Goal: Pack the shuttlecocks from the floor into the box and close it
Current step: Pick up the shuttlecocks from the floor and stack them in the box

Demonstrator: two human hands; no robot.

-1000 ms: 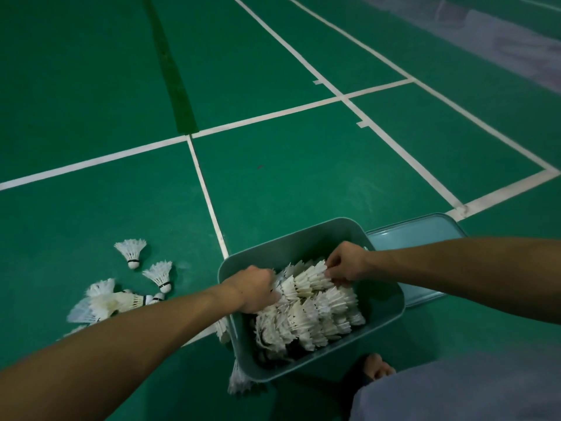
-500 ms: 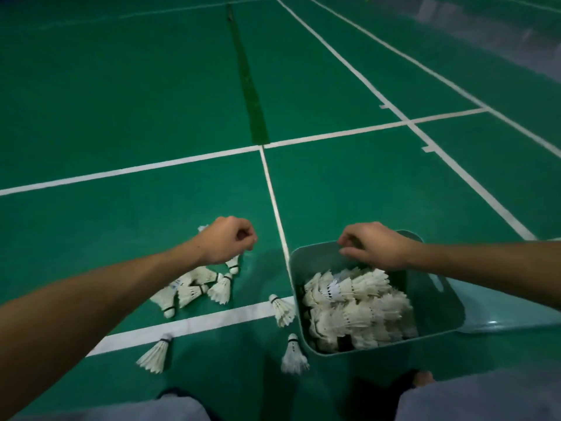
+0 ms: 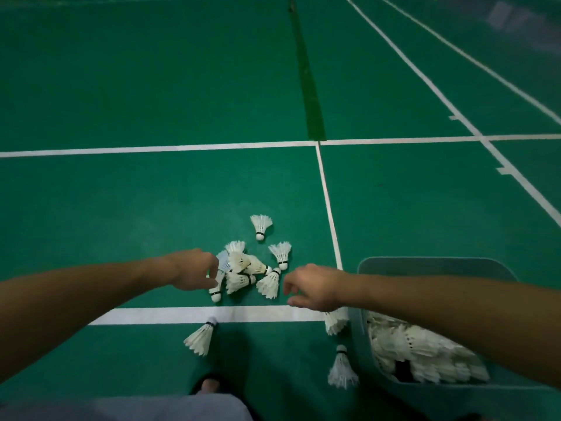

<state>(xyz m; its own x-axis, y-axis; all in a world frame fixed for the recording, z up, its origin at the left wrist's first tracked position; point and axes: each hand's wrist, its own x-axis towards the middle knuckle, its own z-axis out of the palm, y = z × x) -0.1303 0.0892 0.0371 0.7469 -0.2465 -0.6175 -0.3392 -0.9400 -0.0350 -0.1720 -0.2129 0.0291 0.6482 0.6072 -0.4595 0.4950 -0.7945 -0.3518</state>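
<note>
White feather shuttlecocks (image 3: 252, 273) heaped centre frame on green court floor (image 3: 151, 208), cork tips mostly pointing lower frame, axes mixed. Light, crushable; take by cork, not skirt. Left hand (image 3: 197, 270) touches heap, fingers hidden, grip cannot tell. Right hand (image 3: 312, 287) loosely curled, empty. Grey-green plastic box (image 3: 434, 264) lower right, nearly full.

Two hands (image 3: 197, 270), one box (image 3: 437, 265), about ten floor shuttlecocks (image 3: 261, 226)

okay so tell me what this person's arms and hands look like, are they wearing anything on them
Both forearms are bare as far as the view reaches: no sleeves show. The left hand and right hand have no gloves, and no watch, band or ring is visible on the wrists or fingers, though the dim light hides fine detail.
</note>
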